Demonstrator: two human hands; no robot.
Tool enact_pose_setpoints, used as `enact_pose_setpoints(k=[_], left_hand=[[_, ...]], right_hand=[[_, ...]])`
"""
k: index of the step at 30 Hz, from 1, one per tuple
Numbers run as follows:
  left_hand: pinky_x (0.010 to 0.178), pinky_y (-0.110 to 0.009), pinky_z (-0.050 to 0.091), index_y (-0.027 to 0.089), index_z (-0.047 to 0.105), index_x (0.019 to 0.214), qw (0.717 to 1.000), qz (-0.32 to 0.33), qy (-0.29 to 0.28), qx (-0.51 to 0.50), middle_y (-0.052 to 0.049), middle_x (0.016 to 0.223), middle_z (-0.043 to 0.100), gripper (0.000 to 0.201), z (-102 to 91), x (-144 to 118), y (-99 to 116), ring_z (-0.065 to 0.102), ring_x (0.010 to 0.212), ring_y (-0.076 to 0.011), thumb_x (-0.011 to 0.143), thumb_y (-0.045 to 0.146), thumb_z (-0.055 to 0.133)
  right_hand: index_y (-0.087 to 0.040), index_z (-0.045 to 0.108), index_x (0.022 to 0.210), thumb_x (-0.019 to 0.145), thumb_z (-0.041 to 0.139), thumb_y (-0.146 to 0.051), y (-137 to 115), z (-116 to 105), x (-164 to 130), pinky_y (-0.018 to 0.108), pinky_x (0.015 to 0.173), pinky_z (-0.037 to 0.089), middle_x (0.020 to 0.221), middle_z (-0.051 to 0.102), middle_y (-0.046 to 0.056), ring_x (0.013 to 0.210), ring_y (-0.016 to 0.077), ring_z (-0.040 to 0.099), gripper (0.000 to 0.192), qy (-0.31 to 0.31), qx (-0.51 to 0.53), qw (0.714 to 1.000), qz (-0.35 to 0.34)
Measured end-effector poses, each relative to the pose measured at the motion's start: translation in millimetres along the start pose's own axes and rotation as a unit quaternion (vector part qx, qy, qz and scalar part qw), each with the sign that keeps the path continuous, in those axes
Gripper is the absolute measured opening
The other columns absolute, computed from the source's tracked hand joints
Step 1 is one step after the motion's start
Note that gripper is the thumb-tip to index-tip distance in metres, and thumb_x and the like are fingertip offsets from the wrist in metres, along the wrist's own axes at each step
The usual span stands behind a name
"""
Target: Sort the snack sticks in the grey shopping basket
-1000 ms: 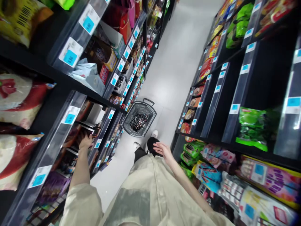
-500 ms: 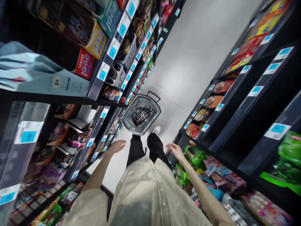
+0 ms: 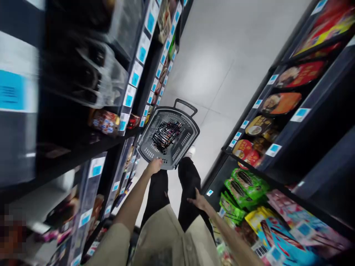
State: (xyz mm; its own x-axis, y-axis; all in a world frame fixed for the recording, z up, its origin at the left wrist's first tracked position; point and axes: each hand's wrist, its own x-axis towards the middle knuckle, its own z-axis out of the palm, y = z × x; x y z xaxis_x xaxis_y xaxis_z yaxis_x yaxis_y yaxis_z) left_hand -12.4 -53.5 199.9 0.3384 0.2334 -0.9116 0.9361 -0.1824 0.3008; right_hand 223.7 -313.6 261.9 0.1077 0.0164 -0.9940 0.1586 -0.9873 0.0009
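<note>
A grey shopping basket [image 3: 181, 153] with a dark handle [image 3: 185, 104] stands on the floor in front of my legs. In it lies a heap of dark, shiny, narrow packets [image 3: 167, 135], too small to name. My left hand [image 3: 154, 166] is at the basket's near rim, its fingers closed over the edge. Beside my right knee, my right hand [image 3: 199, 200] has its fingers apart and holds nothing. It is close to the dark trouser leg [image 3: 189, 177]; whether it touches the cloth I cannot tell.
Dark shelves with blue-and-white price tags [image 3: 135, 79] rise close on my left. On the right, shelves hold round-lidded packs [image 3: 281, 103], green bags [image 3: 244, 183] and blue bags [image 3: 285, 236]. Pale floor [image 3: 210, 55] runs ahead between them.
My left hand has moved forward and inward from beside my leg to the basket's rim and closed on it. The right hand has come lower, nearer my knee. My view has shifted forward and down.
</note>
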Motion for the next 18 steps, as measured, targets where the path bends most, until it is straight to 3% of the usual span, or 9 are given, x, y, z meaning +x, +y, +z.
enact_pose_setpoints(k=[2,4,9,11,14,18], left_hand=[[0.102,-0.031,0.05,0.016,0.062,0.131,1.0,-0.001,0.007,0.016,-0.013,0.129,0.069,0.045,13.6,56,-12,0.065,0.118,-0.022,0.088,0.007,0.056],[0.105,-0.037,0.049,0.013,0.057,0.138,0.999,-0.004,0.016,0.041,-0.019,0.14,0.061,0.056,30.1,106,-26,0.059,0.128,-0.0276,0.083,0.004,0.06],[0.12,-0.05,0.033,0.014,0.046,0.149,0.994,0.022,0.016,0.105,-0.023,0.161,0.038,0.083,76.8,206,-64,0.033,0.151,-0.0355,0.071,-0.004,0.068],[0.124,-0.053,0.024,0.015,0.045,0.152,0.992,0.03,0.018,0.123,-0.022,0.164,0.033,0.081,93.9,237,-80,0.024,0.155,-0.0358,0.075,-0.002,0.067],[0.124,-0.056,0.021,0.014,0.047,0.151,0.989,0.033,0.024,0.143,-0.021,0.164,0.034,0.066,115.9,276,-101,0.024,0.155,-0.0357,0.087,0.003,0.055],[0.121,-0.057,0.024,0.016,0.058,0.143,0.985,0.052,0.025,0.161,-0.02,0.151,0.051,0.054,138.9,306,-117,0.033,0.148,-0.0334,0.094,0.004,0.039]], right_hand=[[-0.007,0.043,0.149,0.063,0.087,-0.035,0,26,14,0.056,0.102,0.048,0.123,0.067,0.027,0.115,0.0442,0.069,0.101,0.028,-0.073,0.997,0.02],[-0.009,0.034,0.155,0.073,0.08,-0.042,2,40,26,0.058,0.099,0.049,0.135,0.056,0.032,0.118,0.0473,0.066,0.101,0.077,-0.131,0.988,0.026],[-0.021,0.031,0.155,0.083,0.065,-0.057,22,31,43,0.05,0.095,0.055,0.144,0.051,0.02,0.123,0.0402,0.064,0.087,0.14,-0.129,0.98,-0.056],[-0.023,0.031,0.153,0.082,0.065,-0.061,33,21,50,0.05,0.096,0.055,0.143,0.053,0.017,0.123,0.0392,0.063,0.087,0.174,-0.117,0.974,-0.091],[-0.026,0.033,0.152,0.081,0.068,-0.061,46,12,58,0.053,0.101,0.053,0.139,0.057,0.016,0.125,0.0392,0.062,0.087,0.2,-0.118,0.964,-0.13],[-0.025,0.028,0.156,0.08,0.069,-0.062,49,7,60,0.052,0.103,0.053,0.147,0.053,0.016,0.13,0.0395,0.058,0.093,0.203,-0.131,0.96,-0.139]])
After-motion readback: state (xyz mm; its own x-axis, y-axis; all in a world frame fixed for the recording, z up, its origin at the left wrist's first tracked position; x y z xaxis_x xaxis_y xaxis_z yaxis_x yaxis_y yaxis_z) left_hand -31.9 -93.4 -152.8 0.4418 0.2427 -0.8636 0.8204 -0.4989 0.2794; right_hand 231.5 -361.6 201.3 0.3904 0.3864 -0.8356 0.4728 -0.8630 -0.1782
